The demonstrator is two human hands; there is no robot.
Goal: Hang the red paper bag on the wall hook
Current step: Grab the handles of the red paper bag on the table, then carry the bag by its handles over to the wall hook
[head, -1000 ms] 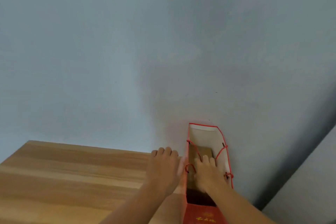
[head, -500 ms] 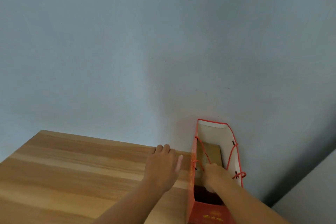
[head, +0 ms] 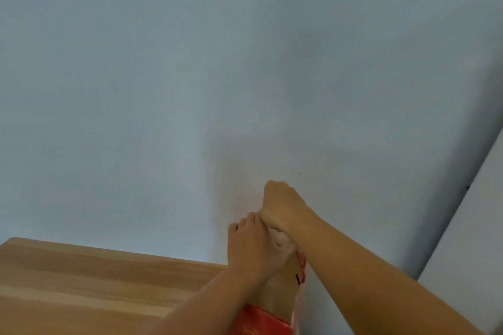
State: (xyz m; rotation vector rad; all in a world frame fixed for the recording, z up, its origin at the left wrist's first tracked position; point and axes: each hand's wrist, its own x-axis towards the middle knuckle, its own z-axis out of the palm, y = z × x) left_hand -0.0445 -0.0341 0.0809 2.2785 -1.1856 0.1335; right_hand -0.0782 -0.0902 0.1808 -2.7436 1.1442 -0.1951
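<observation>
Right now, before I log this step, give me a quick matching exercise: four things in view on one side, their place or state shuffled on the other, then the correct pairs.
Column one:
1. right hand
2. left hand
3. red paper bag
4. wooden table

Column two:
A. lower left of the view, against the wall
B. closed in a fist, raised highest in front of the wall
C. mostly hidden under the forearms at the bottom edge
D. fingers reaching up to the underside of the fist

Pairs: 1-B, 2-D, 3-C, 4-A

plain indoor room | bare pale wall | wooden table
</observation>
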